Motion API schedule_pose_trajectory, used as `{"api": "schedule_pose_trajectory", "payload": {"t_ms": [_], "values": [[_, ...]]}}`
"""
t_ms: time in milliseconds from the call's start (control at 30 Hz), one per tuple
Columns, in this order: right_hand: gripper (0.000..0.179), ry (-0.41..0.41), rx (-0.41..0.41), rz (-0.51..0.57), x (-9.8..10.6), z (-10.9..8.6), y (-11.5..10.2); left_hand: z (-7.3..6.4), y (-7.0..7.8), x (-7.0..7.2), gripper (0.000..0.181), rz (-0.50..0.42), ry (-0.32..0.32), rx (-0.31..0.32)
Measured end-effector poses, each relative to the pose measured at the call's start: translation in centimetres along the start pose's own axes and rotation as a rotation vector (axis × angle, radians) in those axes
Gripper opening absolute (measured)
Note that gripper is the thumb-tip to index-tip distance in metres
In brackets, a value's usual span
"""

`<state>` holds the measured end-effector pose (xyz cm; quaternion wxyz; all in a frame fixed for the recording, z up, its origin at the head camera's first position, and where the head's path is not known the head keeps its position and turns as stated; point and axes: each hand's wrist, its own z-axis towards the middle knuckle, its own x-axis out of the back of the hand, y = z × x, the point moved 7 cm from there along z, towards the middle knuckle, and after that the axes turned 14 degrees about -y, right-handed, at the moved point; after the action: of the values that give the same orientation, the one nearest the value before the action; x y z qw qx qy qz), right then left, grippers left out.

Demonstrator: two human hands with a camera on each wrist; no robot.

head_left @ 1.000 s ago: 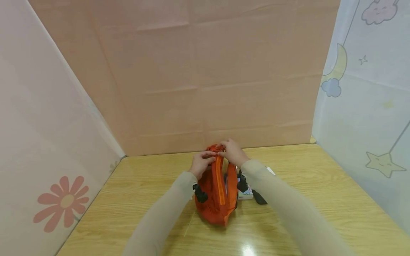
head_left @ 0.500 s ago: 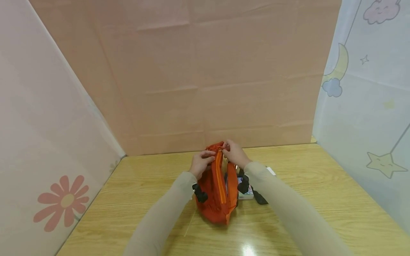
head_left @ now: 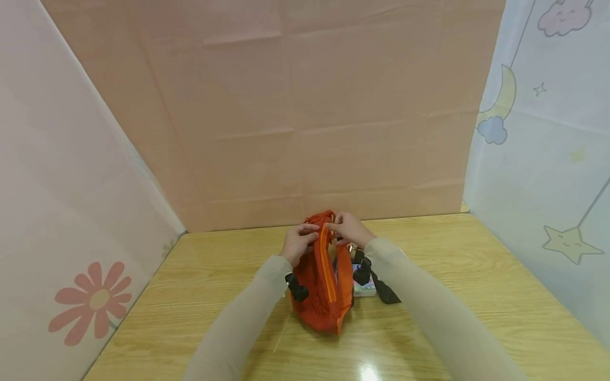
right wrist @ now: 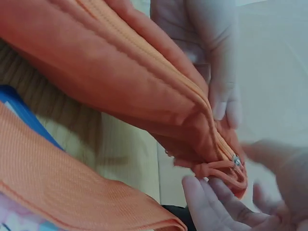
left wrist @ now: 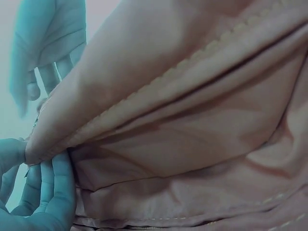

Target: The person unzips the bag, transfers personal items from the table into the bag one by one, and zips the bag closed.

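At the far end of the red-orange fabric bag (head_left: 314, 299), your left hand (head_left: 296, 245) pinches cloth beside the bright orange zipper (head_left: 328, 267). Right hand (head_left: 351, 230) looks loose: fingertips touch the knotted orange cord pull (right wrist: 204, 169), thumb apart. Step looks like slider work; can't tell if the zipper is fully closed. Take a firm pinch at the silver metal slider (right wrist: 236, 160), hold the cloth taut with the left, draw along the track, not sideways. Bag sits mid-scene on the pale wooden table (head_left: 214, 301). Just right, the wide orange webbing strap (head_left: 346, 270) could snag; same for the cord. Farther right, mind the pastel patterned box (head_left: 365, 289) and black strip (head_left: 388, 295) near your forearm.
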<state>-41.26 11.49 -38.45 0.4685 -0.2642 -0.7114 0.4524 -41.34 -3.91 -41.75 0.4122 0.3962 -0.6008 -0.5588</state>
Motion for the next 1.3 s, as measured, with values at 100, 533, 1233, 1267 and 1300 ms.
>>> {"api": "schedule_pose_trajectory", "payload": {"t_ms": [100,533,1233,1267,1300], "values": [[0.023,0.041,-0.012,-0.018,0.1,0.0,0.0,0.0,0.1,0.0,0.023,-0.001,-0.003,-0.002],[0.010,0.132,0.140,-0.058,0.3,-0.1,-0.2,0.0,0.0,-0.2,0.022,-0.018,-0.026,-0.021],[0.011,0.086,0.236,0.024,0.5,0.5,0.3,1.7,2.7,-1.1,0.030,0.093,-0.163,-0.012],[0.010,0.086,0.238,0.012,0.5,0.6,0.4,2.1,2.2,-1.0,0.030,0.077,-0.160,-0.002],[0.010,0.083,0.239,0.006,0.5,0.6,0.4,2.1,2.0,-1.0,0.031,0.063,-0.163,0.009]]}}
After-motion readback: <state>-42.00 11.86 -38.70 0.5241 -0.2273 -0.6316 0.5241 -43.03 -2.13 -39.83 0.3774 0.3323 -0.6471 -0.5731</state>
